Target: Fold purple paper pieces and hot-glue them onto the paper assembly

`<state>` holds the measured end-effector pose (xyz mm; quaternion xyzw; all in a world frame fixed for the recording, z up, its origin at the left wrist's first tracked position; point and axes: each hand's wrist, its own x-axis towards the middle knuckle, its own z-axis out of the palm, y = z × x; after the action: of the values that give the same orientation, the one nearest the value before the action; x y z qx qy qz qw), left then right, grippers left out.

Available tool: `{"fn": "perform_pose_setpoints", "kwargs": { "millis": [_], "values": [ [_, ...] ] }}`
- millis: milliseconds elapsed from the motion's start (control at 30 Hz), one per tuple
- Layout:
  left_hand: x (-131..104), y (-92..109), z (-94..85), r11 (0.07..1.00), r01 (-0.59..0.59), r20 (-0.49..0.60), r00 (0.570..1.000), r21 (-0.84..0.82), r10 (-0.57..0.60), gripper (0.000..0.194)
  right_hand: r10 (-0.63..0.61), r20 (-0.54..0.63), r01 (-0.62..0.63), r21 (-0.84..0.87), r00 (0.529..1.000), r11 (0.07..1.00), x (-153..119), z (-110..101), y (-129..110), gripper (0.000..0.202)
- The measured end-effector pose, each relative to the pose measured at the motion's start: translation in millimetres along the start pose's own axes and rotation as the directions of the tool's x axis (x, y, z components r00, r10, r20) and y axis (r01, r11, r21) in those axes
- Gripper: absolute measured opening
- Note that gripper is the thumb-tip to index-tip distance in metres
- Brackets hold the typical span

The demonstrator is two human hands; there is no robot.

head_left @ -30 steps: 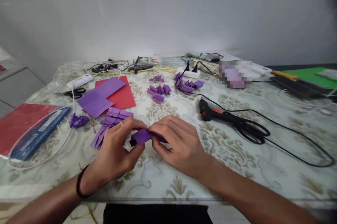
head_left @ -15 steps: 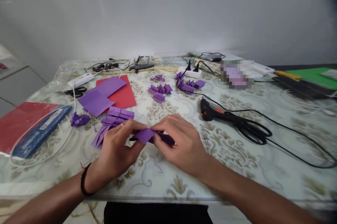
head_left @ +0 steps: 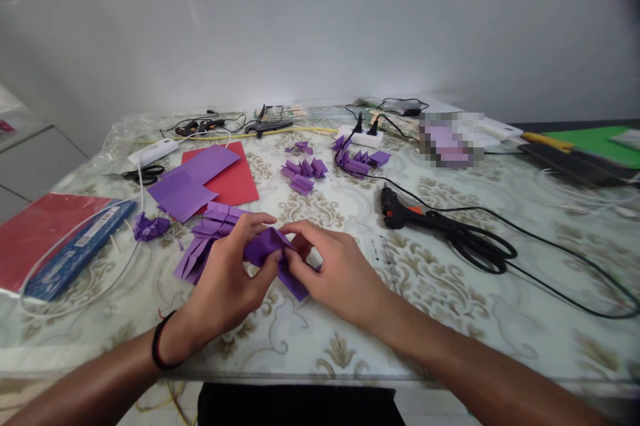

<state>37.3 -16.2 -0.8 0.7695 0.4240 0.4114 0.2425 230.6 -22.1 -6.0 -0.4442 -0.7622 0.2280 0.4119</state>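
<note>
Between both hands, just above the table, is a folded piece of purple paper (head_left: 265,245). My left hand (head_left: 233,279) pinches its left part, thumb on the near face. My right hand (head_left: 340,273) grips the right part with thumb and fingers, and one flap points down toward the table. Behind my left hand lie several folded purple paper strips (head_left: 200,246), partly covered by it. More folded purple pieces sit farther back, a group in the middle (head_left: 303,175) and another group (head_left: 357,163) by the power strip (head_left: 361,137).
A black glue gun (head_left: 395,209) with coiled cable lies at right. Purple sheets (head_left: 185,189) overlap a red sheet (head_left: 235,179) at left, near scissors (head_left: 144,175), crumpled purple paper (head_left: 150,227) and a red-and-blue packet (head_left: 65,246). A white cable loops around there.
The held purple paper has been turned and opened somewhat, showing more of its face, with a flap now angled down toward me. Both hands have shifted their fingers slightly. Other things stay put.
</note>
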Motion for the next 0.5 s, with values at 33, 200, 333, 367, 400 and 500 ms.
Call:
{"fn": "perform_pose_setpoints", "kwargs": {
  "millis": [33, 200, 333, 367, 400, 500],
  "values": [
    [1.1, 0.5, -1.2, 1.000, 0.023, 0.000, 1.000, 0.011, -0.023, 0.038, 0.020, 0.015, -0.020, 0.014, 1.000, 1.000, 0.1, -0.6, -0.6, 0.026],
    [4.4, 2.9, -5.2, 0.997, 0.068, 0.068, 0.995, 0.038, -0.071, 0.013, 0.083, -0.004, -0.083, 0.068, 0.997, 0.994, -0.8, -2.7, -4.4, 0.022],
    [3.0, 2.6, -3.5, 0.998, -0.009, -0.010, 1.000, 0.060, 0.009, 0.011, 0.091, -0.011, -0.089, 0.133, 0.996, 0.987, -1.5, -3.0, -6.2, 0.021],
    [2.7, 2.4, -3.0, 0.997, -0.045, -0.038, 0.998, 0.063, 0.047, 0.012, 0.099, -0.009, -0.096, 0.159, 0.995, 0.983, -1.6, -3.4, -6.6, 0.019],
    [2.7, 2.3, -2.6, 0.995, -0.081, -0.063, 0.994, 0.058, 0.084, 0.014, 0.111, -0.008, -0.107, 0.186, 0.994, 0.977, -1.7, -4.0, -6.9, 0.017],
    [3.4, 2.9, -2.8, 0.982, -0.187, -0.095, 0.978, -0.006, 0.185, 0.017, 0.154, -0.011, -0.146, 0.261, 0.988, 0.954, -2.3, -6.7, -6.7, 0.011]
  ]
}}
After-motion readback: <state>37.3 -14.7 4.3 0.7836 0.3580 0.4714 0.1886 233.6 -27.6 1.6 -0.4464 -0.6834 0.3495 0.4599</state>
